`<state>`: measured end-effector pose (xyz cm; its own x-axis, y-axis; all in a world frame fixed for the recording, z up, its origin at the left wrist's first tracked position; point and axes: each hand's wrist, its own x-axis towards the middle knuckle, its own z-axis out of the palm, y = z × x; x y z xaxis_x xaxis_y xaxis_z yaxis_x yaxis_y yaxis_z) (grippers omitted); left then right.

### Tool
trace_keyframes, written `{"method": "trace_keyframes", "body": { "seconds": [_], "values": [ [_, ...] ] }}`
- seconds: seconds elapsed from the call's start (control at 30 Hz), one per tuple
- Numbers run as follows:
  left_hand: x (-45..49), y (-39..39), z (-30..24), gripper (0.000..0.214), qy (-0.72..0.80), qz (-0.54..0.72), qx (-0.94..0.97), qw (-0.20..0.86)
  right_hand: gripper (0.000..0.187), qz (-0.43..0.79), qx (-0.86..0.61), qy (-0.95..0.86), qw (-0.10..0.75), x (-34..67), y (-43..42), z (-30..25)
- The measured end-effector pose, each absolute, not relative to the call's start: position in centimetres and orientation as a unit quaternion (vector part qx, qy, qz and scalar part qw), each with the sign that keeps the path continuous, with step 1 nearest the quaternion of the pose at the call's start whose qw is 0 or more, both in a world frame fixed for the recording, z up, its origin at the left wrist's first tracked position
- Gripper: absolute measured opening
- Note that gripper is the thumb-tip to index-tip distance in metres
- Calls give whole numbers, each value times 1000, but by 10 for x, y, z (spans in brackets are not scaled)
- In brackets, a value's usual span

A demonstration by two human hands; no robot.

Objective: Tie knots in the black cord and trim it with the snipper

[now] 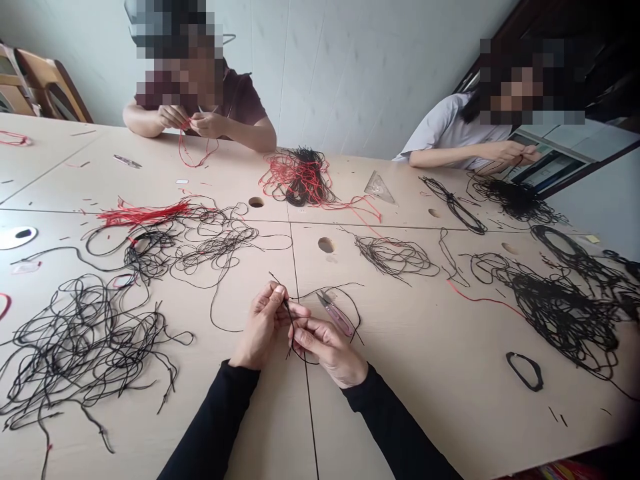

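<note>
In the lower centre, my left hand [261, 328] and right hand [327, 348] are both pinching a cord [287, 308], which is running almost upright between them; snips [335, 316] are lying just right.

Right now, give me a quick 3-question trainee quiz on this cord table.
1. True or false: the left hand and right hand pinch the same black cord.
2. What lies on the table just beyond the right hand? A) glue gun B) pink-handled thread snips C) tape roll
3. Fill in: the tangled pile at the far middle mixes black cord with ___ cord.
Key: 1 true; 2 B; 3 red.
</note>
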<state>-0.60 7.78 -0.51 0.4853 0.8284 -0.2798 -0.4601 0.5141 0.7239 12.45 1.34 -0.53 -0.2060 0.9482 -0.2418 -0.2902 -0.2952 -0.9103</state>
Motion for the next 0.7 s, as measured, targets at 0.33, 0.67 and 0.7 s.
{"method": "trace_keyframes", "body": {
  "seconds": [0.33, 0.67, 0.7],
  "values": [
    [-3, 76, -3, 39, 319, 420, 304, 794, 30, 648, -436, -346, 520, 125, 15, -10],
    [-2, 75, -7, 31, 327, 398, 344, 785, 27, 562, -493, -422, 512, 125, 25, -2],
    [-2, 75, -6, 30, 330, 399, 344, 784, 28, 558, -499, -435, 500, 124, 24, -3]
  ]
}}
